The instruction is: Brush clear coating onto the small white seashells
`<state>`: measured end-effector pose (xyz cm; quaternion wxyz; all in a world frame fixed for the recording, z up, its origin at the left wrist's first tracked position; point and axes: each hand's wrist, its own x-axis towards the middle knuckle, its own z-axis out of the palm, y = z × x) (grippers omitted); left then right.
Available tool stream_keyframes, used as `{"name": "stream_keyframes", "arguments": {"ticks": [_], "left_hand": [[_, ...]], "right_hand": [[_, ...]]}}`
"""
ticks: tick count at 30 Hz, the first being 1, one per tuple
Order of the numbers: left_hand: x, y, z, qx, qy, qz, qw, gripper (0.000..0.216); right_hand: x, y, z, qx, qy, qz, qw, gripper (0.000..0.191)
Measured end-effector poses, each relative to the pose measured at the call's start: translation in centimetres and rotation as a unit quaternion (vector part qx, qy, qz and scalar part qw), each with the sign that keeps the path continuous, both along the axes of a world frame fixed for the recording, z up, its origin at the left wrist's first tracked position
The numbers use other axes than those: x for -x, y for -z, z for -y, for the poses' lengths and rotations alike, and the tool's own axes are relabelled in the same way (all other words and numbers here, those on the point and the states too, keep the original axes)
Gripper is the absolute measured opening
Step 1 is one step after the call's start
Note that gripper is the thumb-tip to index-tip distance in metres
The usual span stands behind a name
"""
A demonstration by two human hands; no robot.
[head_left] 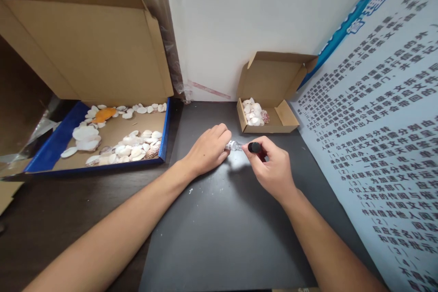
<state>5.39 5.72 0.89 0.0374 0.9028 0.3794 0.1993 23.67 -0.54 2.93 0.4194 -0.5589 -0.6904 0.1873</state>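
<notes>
My left hand (210, 148) is closed, palm down, around one end of a small clear tube (234, 145) with printed markings. The tube's see-through end sticks out to the right, low over the dark grey board (219, 237). Facing it, my right hand (272, 166) is closed on a black cylindrical object (254, 147), whose round end points up toward me. My right fingertips are by the tube's tip; I cannot tell whether they touch it. A bright patch lies on the board below the tube, with the right hand's shadow beside it.
An open blue-sided box (164, 132) at the left holds many shells (132, 146), one of them orange (103, 115). Behind my hands stands a small open cardboard box (280, 125) with white shells (252, 112). A white panel (246, 9) and a printed poster (383, 114) border the board.
</notes>
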Motion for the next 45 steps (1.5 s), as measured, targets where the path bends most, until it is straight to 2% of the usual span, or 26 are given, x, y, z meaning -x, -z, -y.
{"name": "stream_keyframes", "arguments": {"ticks": [4,9,17,22,26,32,39,45], "left_hand": [[0.0,0.1,0.0,-0.001,0.0,-0.003,1.0,0.011],[0.0,0.0,0.0,-0.007,-0.001,-0.012,1.0,0.009],[-0.1,-0.1,0.0,-0.005,0.008,-0.014,1.0,0.008],[-0.1,0.0,0.0,-0.007,0.018,-0.008,1.0,0.008],[-0.2,0.0,0.0,-0.009,0.017,-0.01,1.0,0.009],[-0.2,0.0,0.0,-0.016,0.004,-0.008,1.0,0.01],[-0.1,0.2,-0.1,-0.014,0.001,0.021,1.0,0.013],[0.0,0.3,-0.2,-0.004,-0.006,0.054,0.999,0.013]], "right_hand": [[-0.2,-0.1,-0.1,-0.013,-0.003,0.021,1.0,0.02],[-0.3,-0.1,-0.3,0.02,0.0,0.002,1.0,0.029],[-0.6,0.5,-1.2,0.117,0.01,-0.146,0.982,0.036],[-0.5,1.2,-1.7,0.2,-0.005,-0.299,0.933,0.042],[0.0,1.3,-1.7,0.245,0.004,-0.382,0.891,0.048],[0.5,0.8,-1.5,0.297,-0.008,-0.451,0.842,0.045],[0.8,0.8,-1.3,0.335,-0.021,-0.548,0.766,0.038],[0.9,0.6,-1.1,0.348,-0.047,-0.582,0.733,0.036]]}}
